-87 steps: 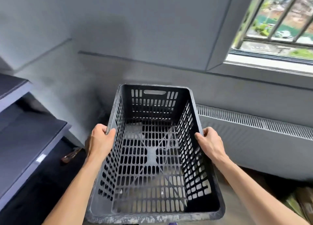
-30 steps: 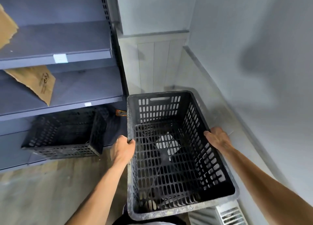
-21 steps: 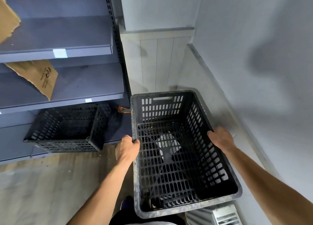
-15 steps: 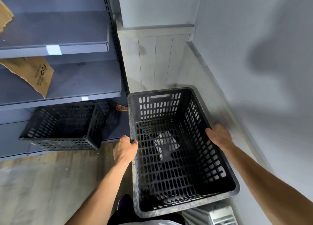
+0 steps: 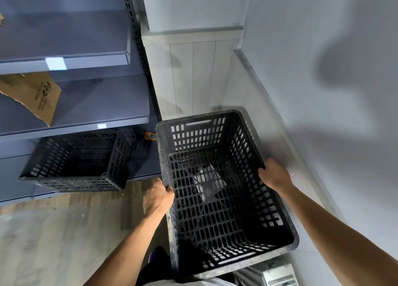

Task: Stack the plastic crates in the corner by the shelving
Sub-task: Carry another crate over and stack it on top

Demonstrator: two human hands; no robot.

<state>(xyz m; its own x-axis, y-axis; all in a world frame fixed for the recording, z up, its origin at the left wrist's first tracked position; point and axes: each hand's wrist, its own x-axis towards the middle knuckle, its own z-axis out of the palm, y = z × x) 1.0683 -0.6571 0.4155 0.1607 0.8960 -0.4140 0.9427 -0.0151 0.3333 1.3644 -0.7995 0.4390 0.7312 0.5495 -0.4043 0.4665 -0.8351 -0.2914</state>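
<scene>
I carry a black slotted plastic crate [image 5: 217, 201], open side up, over the floor in the corner beside the grey shelving [image 5: 73, 104]. My left hand [image 5: 158, 197] grips its left rim and my right hand [image 5: 274, 174] grips its right rim. Through the crate's bottom slots a pale patch of floor shows. A second black crate [image 5: 73, 160] lies tipped on the lowest shelf to the left, its open side facing right and toward me.
White panelled wall [image 5: 193, 74] closes the corner ahead; a grey wall with a ledge [image 5: 269, 96] runs along the right. Torn brown cardboard [image 5: 34, 96] lies on a shelf. A small orange object [image 5: 150, 135] sits behind the crates. Wood-look floor [image 5: 53, 231] spreads at left.
I have turned from the window wall to the shelving corner, still carrying the crate. In the last second the crate has sunk a little lower and closer to the corner.
</scene>
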